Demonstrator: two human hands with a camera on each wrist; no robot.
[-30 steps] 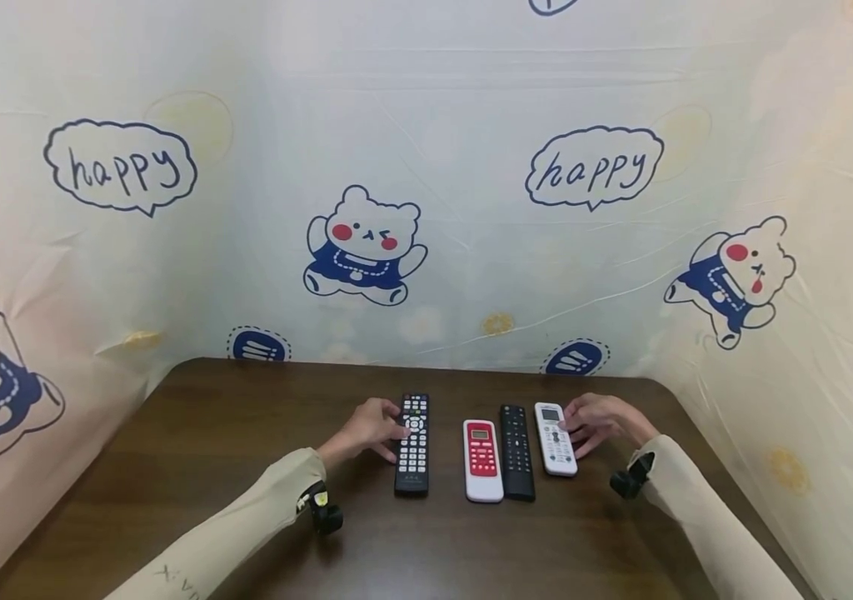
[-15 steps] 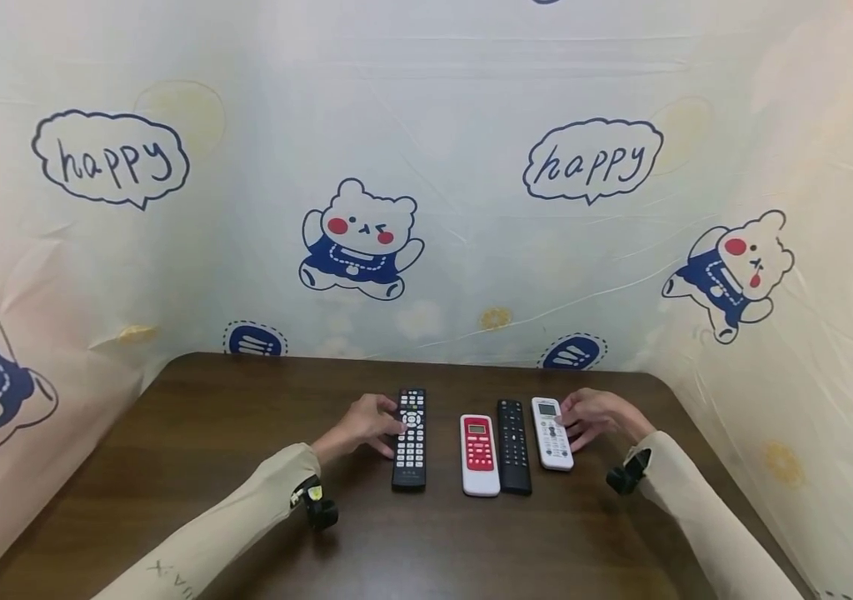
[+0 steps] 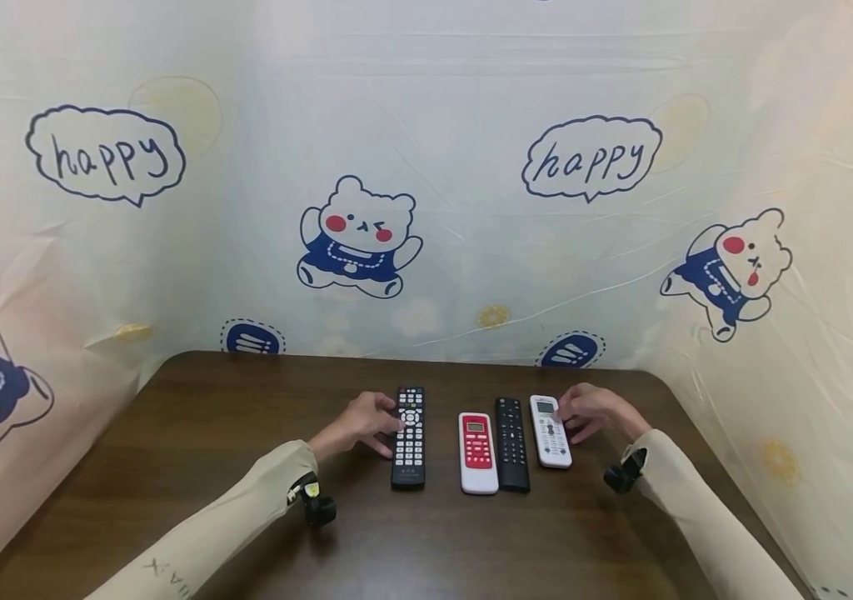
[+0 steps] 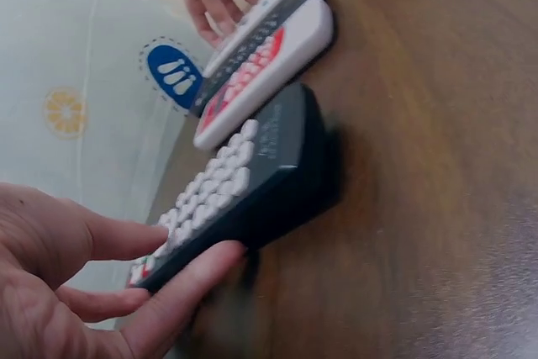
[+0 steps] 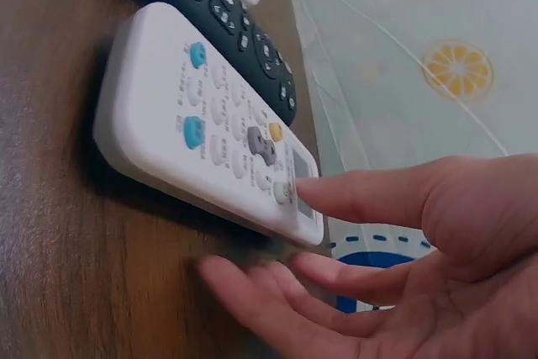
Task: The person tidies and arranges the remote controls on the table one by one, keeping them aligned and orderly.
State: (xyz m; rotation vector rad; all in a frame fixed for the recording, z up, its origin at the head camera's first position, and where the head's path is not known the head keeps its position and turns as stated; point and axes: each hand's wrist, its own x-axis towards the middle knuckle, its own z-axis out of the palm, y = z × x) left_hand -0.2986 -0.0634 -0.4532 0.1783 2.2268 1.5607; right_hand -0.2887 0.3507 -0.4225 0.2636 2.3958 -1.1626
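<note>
My left hand (image 3: 362, 423) pinches the left edge of a black remote control (image 3: 408, 446) with white buttons, which lies on the table. In the left wrist view one digit presses on this remote's buttons (image 4: 214, 182) while other fingers stay against its side. Over at the right, my right hand (image 3: 595, 408) holds the right edge of a white remote control (image 3: 551, 446) near its screen. Its thumb (image 5: 361, 195) lies over the screen end, and the other fingers curl by the lower side edge. Between these two lie a red and white remote (image 3: 478, 454) and a second black remote (image 3: 512, 446).
All the remotes lie on a dark brown wooden table (image 3: 246, 500). A pale printed cloth (image 3: 471, 167) hangs behind the table and along both sides. Each wrist wears a small black camera, such as the left one (image 3: 317, 507).
The head view has tilted a little, so the scene sits slightly higher and further left. Both hands keep at their remotes, and the remotes stay in the same arrangement.
</note>
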